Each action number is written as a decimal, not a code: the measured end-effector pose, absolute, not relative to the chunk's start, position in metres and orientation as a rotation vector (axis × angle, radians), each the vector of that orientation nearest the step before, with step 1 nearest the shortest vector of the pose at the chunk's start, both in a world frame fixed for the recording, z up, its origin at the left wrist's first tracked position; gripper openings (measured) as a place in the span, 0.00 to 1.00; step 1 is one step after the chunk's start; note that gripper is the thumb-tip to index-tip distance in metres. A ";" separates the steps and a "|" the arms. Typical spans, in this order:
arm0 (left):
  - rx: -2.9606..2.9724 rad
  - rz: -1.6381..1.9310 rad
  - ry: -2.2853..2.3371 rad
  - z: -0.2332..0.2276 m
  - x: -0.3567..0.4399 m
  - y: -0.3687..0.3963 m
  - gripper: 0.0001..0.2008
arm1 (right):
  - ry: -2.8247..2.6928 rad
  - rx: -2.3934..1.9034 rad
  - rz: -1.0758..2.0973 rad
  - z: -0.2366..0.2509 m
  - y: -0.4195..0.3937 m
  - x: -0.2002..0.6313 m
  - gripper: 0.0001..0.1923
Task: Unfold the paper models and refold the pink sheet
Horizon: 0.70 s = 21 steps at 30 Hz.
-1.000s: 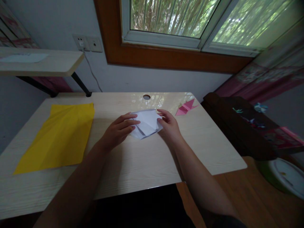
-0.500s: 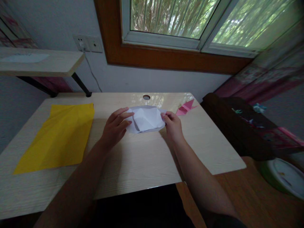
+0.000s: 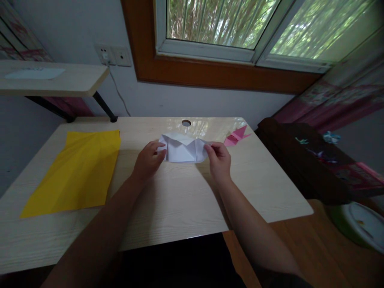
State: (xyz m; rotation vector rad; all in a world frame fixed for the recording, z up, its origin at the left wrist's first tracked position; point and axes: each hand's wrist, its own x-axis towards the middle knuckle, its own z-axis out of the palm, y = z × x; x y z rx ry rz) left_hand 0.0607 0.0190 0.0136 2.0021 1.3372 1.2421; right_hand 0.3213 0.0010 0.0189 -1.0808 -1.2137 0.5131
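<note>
White paper (image 3: 181, 151), folded, at frame center, held between both hands. Left hand (image 3: 148, 162) has thumb and fingers on its left end; right hand (image 3: 220, 162) pinches the right end between thumb and fingers. Upper edge dips to a V in the middle, creases near both ends. Can't tell if its lower edge touches the surface (image 3: 180, 208). Pale wood-grain top, round hole (image 3: 186, 123) near far edge, just above the paper in frame.

Yellow sheet (image 3: 75, 172) lies flat-ish at left of frame, creased, well apart from the paper. Pink folded paper (image 3: 232, 140) sits right of center, near far right corner, just beyond the right hand. Shelf (image 3: 81, 82) upper left on dark legs, white sheet (image 3: 34, 73) on it. Wall outlet (image 3: 105, 55) above, cord (image 3: 118, 90) plugged in. Window (image 3: 216, 24) across top right.
</note>
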 end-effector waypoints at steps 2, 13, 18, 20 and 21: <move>1.699 1.352 1.359 0.011 0.067 0.017 0.23 | -1.362 -1.075 0.406 0.023 -0.006 0.318 0.05; 1.279 1.443 1.178 0.004 0.060 0.028 0.09 | -1.570 -0.951 0.076 0.029 -0.016 0.313 0.07; 0.960 1.542 0.979 0.007 0.066 0.030 0.15 | -1.527 -0.970 0.090 0.025 -0.014 0.313 0.06; 0.898 1.568 0.934 0.012 0.069 0.028 0.15 | -1.537 -0.944 0.076 0.026 -0.015 0.312 0.07; 0.880 1.585 0.916 0.015 0.071 0.026 0.15 | -1.550 -0.917 0.066 0.027 -0.015 0.312 0.08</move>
